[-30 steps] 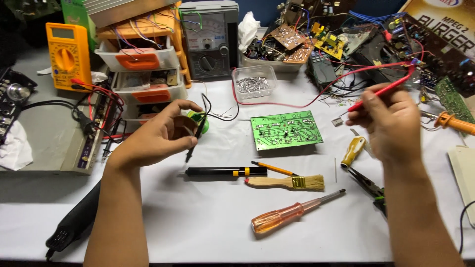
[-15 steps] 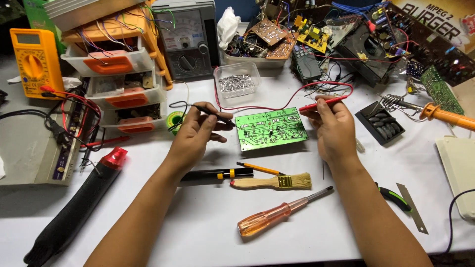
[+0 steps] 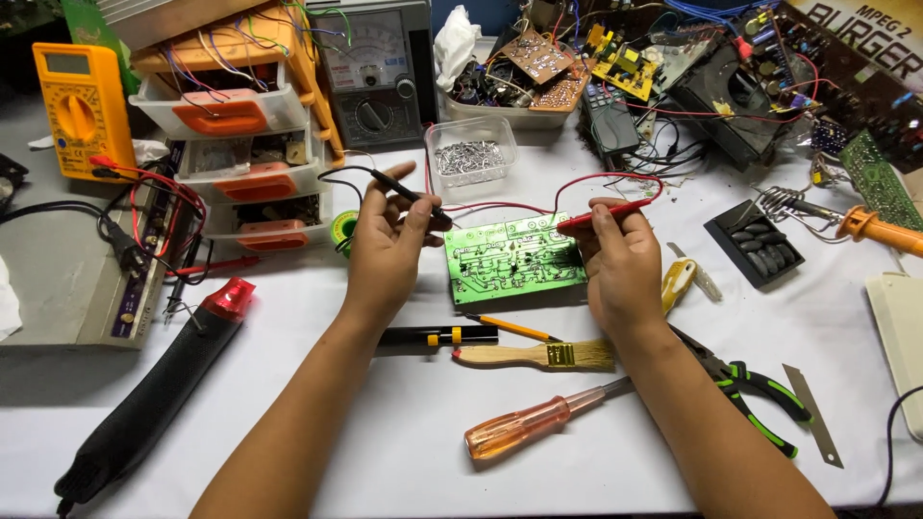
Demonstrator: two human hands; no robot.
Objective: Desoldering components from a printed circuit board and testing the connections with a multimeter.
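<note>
Pinching a black test probe (image 3: pixel 409 195) between thumb and fingertips, the left hand (image 3: pixel 385 252) hovers at the 9 o'clock edge of the green circuit board (image 3: pixel 514 258), the probe tip angled toward the board's upper left corner. At the board's 3 o'clock side the right hand (image 3: pixel 623 269) grips a red test probe (image 3: pixel 604 213) the same way, fingers pressed together around its shaft, tip resting at the board's upper right area. The board lies flat on the white table (image 3: pixel 288 404), between the two hands. Red and black leads run from the probes toward 12 o'clock, past a clear plastic box of small metal parts (image 3: pixel 470 157) just above the board. At 6 o'clock from the board lie a black marker (image 3: pixel 437 336), a wooden brush (image 3: pixel 538 356) and, lower, an orange-handled screwdriver (image 3: pixel 538 423). Green-handled pliers (image 3: pixel 760 394) sit at 4 o'clock. At 11 o'clock stands an analog meter (image 3: pixel 375 72); a yellow multimeter (image 3: pixel 82 111) leans far off at 10 o'clock. A black rotary tool with a red tip (image 3: pixel 154 394) lies at 8 o'clock
</note>
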